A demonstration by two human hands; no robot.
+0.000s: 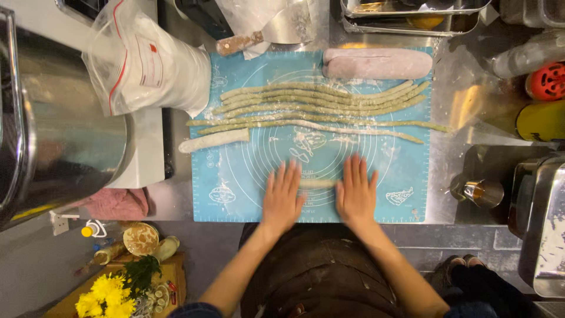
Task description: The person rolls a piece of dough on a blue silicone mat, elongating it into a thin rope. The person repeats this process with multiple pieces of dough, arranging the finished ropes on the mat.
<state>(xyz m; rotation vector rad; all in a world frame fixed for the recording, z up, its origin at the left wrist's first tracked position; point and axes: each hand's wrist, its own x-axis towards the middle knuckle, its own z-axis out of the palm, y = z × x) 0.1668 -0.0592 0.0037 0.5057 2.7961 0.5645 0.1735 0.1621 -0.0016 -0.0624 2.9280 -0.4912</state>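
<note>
Left hand: the left hand (281, 197) is lying flat, palm down, fingers straight and slightly spread, pressing on the left end of a short dough piece (316, 184).
Right hand: the right hand (356, 193) is lying flat too, fingers straight and close together, covering the right end of the same piece.
Dough piece: one short pale roll is lying on the near middle of the blue mat (235, 176), showing only between the two hands.
Long ropes: about seven thin greenish dough ropes (318, 97) are lying side by side across the far half of the mat; the exact count is hard to tell where they are touching.
Short roll: one thick pale roll (214, 141) is lying at the mat's left edge.
Dough log: one pinkish dough log (376, 63) is sitting at the far right corner of the mat.
Flour bag: one clear plastic bag of white flour (147, 65) is standing just left of the mat.
Scraper: one metal scraper with a wooden handle (268, 32) is lying beyond the mat's far edge.
Cup: one small metal cup (479, 192) is standing right of the mat.
</note>
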